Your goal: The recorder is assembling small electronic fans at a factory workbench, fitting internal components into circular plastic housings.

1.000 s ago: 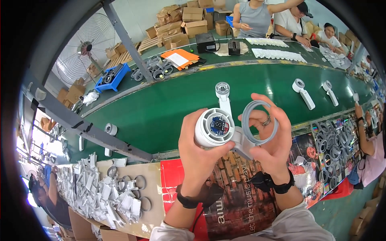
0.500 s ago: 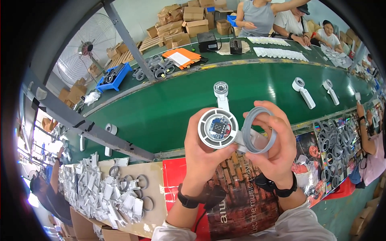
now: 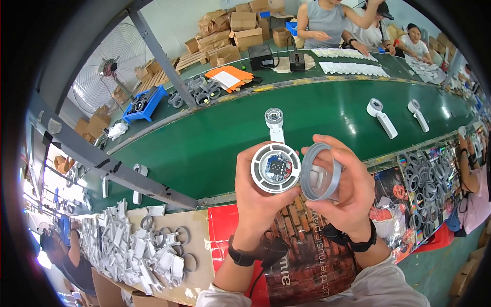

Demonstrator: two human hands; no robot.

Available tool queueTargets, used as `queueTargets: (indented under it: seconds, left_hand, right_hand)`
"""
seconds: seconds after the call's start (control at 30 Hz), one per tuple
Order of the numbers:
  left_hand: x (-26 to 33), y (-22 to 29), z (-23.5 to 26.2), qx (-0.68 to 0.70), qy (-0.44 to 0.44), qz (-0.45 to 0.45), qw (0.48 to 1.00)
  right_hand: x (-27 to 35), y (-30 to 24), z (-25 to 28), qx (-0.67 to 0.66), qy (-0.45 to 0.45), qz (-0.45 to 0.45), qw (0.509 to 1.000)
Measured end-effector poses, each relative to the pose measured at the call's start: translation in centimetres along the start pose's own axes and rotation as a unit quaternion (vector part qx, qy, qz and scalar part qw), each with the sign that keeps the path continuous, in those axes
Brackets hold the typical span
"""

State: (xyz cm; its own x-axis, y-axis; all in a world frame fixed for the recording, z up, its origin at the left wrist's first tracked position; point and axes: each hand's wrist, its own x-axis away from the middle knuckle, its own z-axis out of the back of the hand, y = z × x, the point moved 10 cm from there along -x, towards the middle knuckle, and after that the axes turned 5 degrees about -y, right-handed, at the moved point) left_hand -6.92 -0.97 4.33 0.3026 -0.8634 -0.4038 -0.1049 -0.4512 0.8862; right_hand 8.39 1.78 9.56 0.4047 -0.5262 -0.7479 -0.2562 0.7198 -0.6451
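My left hand (image 3: 250, 202) is wrapped round a white handheld fan body (image 3: 259, 181), whose round head faces up. Inside the head's spoked rim sits a blue circuit board (image 3: 276, 166) with a small dark display and a red wire. Between the thumb and fingers of my right hand (image 3: 355, 197) is a grey plastic ring (image 3: 307, 171), tilted on its edge just right of the head. Through the ring shows a white part, probably the fan's handle. I cannot tell whether ring and head touch.
Beyond my hands on the green conveyor belt (image 3: 215, 138) lie another white fan (image 3: 276, 134) and more fans (image 3: 383, 120) to the right. White plastic parts (image 3: 120, 240) are heaped at left, grey rings (image 3: 429, 179) at right. A grey metal post (image 3: 115, 169) slants across the left. Co-workers sit opposite.
The grey ring has moved left, closer to the round head, and turned more on edge. My left hand keeps its hold on the fan body. The view has shifted slightly.
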Motion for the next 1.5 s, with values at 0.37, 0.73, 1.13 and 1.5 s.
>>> queueTargets:
  seconds: [0.37,0.73,1.13,1.5]
  left_hand:
    - [0.5,3.1,-0.6,-0.273,0.004,-0.13,0.953]
    - [0.9,0.8,-3.4,-0.529,-0.042,-0.153,0.834]
    - [0.7,1.0,-6.0,-0.443,-0.145,-0.161,0.87]
    - [0.1,-3.8,9.0,-0.032,0.257,0.004,0.966]
  right_hand:
    - [-0.6,-1.0,-0.7,0.08,-0.045,-0.005,0.996]
    - [0.2,5.9,-2.8,-0.023,-0.152,-0.195,0.969]
    - [2.6,11.9,-3.5,-0.247,-0.094,-0.328,0.907]
    - [4.5,8.6,-8.0,-0.078,-0.288,-0.281,0.912]
